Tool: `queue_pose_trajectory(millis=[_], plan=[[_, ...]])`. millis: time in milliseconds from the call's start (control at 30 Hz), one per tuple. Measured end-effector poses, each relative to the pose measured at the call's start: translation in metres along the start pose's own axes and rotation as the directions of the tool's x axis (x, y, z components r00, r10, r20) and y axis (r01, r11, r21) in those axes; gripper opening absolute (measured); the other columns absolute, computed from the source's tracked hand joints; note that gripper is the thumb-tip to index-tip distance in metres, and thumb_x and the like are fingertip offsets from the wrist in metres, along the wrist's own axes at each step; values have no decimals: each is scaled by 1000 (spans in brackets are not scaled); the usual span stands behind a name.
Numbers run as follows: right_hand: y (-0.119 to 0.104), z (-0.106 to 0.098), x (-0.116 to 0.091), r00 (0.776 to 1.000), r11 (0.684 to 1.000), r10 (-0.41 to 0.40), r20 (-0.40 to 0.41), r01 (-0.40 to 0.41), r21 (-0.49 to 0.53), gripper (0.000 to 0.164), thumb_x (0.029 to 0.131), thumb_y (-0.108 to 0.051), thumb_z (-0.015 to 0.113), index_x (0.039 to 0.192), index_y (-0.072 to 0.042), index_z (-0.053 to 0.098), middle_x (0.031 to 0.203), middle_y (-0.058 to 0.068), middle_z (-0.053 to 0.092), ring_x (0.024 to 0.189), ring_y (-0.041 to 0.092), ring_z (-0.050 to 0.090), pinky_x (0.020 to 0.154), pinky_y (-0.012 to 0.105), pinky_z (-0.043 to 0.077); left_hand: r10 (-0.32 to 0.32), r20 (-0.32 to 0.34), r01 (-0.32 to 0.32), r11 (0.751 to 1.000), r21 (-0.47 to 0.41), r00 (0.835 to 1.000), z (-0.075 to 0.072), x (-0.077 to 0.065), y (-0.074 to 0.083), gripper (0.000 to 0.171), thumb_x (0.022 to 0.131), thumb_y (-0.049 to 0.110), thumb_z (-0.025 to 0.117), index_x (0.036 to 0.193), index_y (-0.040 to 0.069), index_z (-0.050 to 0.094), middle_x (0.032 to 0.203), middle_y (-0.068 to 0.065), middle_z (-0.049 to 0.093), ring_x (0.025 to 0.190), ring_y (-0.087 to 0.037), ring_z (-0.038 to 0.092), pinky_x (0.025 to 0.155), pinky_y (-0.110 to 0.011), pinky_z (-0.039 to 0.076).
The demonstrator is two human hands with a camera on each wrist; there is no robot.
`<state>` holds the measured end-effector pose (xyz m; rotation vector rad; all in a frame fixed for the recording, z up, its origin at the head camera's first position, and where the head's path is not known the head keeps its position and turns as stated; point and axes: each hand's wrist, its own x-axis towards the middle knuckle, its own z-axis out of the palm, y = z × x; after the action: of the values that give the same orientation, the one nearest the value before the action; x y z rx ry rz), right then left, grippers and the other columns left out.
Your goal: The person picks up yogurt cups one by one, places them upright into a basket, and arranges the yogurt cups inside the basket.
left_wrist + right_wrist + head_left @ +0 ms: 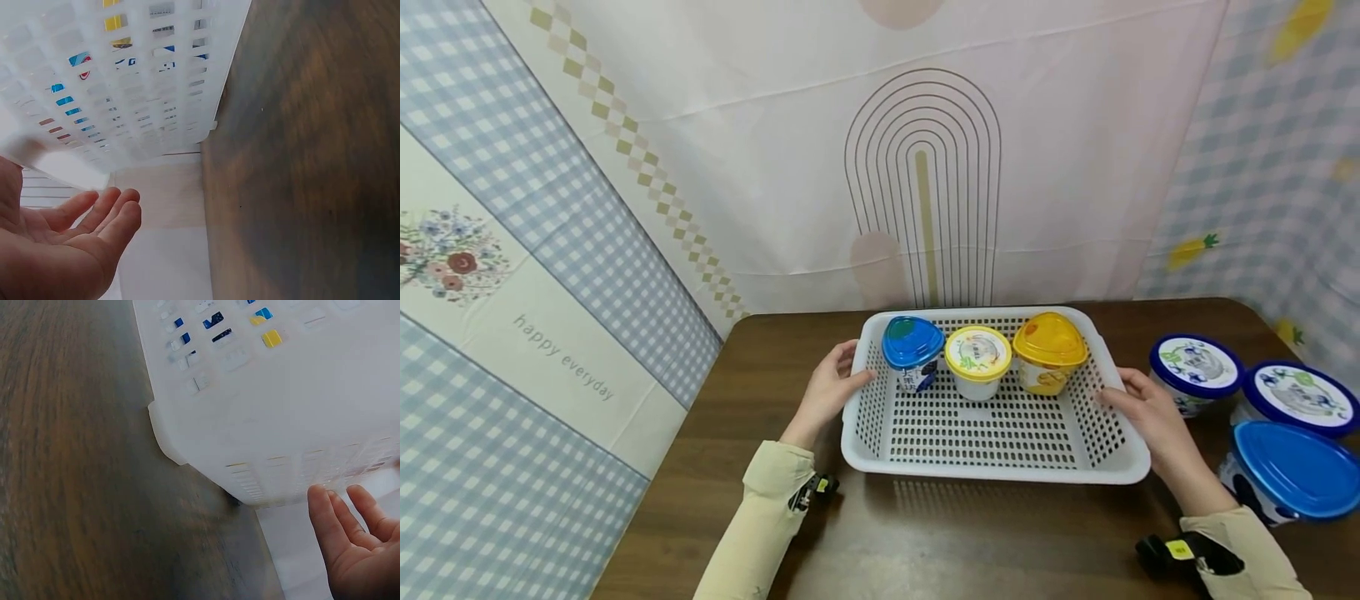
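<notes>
A white perforated plastic basket [977, 475] stands on the brown table in the head view, holding three tubs along its far side. These are a blue-lidded tub [913, 340], a tub with a yellow-rimmed white lid [977, 353] and a yellow-lidded tub [1049, 340]. My left hand [833, 385] grips the basket's left rim, thumb over the edge and fingers outside. On the opposite rim my right hand [1152, 414] holds on the same way. Both wrist views show the fingers [122, 215] [326, 519] spread beside the outer wall, close under the rim.
To the right of the basket stand two tubs with blue-rimmed white lids [1197, 367] [1302, 396] and one with a plain blue lid [1300, 471], near my right forearm. A patterned cloth [1037, 192] hangs behind the table [925, 542].
</notes>
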<state>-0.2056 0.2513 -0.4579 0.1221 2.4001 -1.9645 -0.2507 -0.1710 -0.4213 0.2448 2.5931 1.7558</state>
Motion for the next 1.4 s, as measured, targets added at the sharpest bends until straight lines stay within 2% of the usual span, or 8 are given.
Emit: queue_pose_trajectory(millis=[233, 433, 600, 767, 867, 1067, 1167, 1400], plan=[[-1, 2, 1, 1000, 1000, 0, -11, 0, -12, 52, 93, -30, 56, 132, -3, 35, 121, 17, 52, 83, 13, 63, 68, 43, 54, -1, -54, -1, 1000, -31, 999, 3, 12, -27, 60, 82, 19, 71, 135, 9, 44, 123, -13, 55, 107, -26, 57, 82, -42, 50], [-1, 2, 1, 1000, 1000, 8, -10, -8, -14, 54, 93, -30, 56, 133, -3, 34, 123, 20, 50, 84, 13, 63, 68, 43, 54, 26, -102, -30, 999, -40, 994, 8, 12, -29, 55, 82, 14, 69, 133, 9, 47, 119, -12, 57, 104, -25, 59, 81, -41, 51], [-1, 2, 0, 1000, 1000, 17, -4, -18, -20, 56, 93, -30, 55, 135, -2, 31, 127, 24, 46, 84, 14, 63, 68, 43, 54, 22, -111, -27, 999, -41, 994, 8, 13, -29, 53, 83, 11, 68, 132, 9, 48, 123, -10, 55, 105, -25, 57, 82, -42, 50], [-3, 2, 0, 1000, 999, 20, -2, -20, -35, 57, 93, -30, 55, 137, -2, 30, 130, 27, 44, 85, 14, 63, 68, 43, 54, 1, -96, -6, 999, -48, 995, 7, 14, -26, 55, 83, 9, 67, 134, 7, 46, 123, -14, 56, 105, -28, 57, 80, -42, 51], [-4, 2, 0, 1000, 999, 24, -1, -24, -43, 59, 93, -30, 55, 138, -2, 30, 131, 28, 44, 85, 13, 63, 68, 42, 54, -11, -78, 6, 998, -59, 997, 6, 11, -17, 56, 84, 7, 66, 135, 4, 44, 123, -18, 55, 106, -30, 57, 80, -43, 51], [-5, 2, 0, 999, 998, 37, -3, -37, -59, 65, 91, -35, 58, 139, -2, 29, 131, 29, 43, 85, 16, 64, 68, 43, 54, 15, -65, -18, 999, -48, 998, 6, -3, 6, 54, 85, 0, 62, 134, -5, 42, 123, -24, 53, 108, -34, 55, 81, -43, 50], [-6, 2, -1, 999, 996, 52, -5, -52, -71, 68, 90, -39, 59, 139, -3, 29, 131, 29, 43, 85, 17, 64, 69, 43, 54, 22, -70, -26, 998, -54, 997, 6, -3, 5, 53, 84, 0, 62, 133, -6, 42, 123, -24, 53, 108, -35, 54, 82, -43, 50], [-8, 1, -1, 998, 988, 43, -36, -48, -149, 75, 89, -43, 59, 143, -3, 26, 135, 28, 40, 87, 19, 62, 68, 40, 54, 21, -94, -30, 996, -88, 995, 9, 13, -24, 55, 82, 4, 67, 133, 1, 45, 125, -18, 53, 109, -31, 55, 83, -43, 49]])
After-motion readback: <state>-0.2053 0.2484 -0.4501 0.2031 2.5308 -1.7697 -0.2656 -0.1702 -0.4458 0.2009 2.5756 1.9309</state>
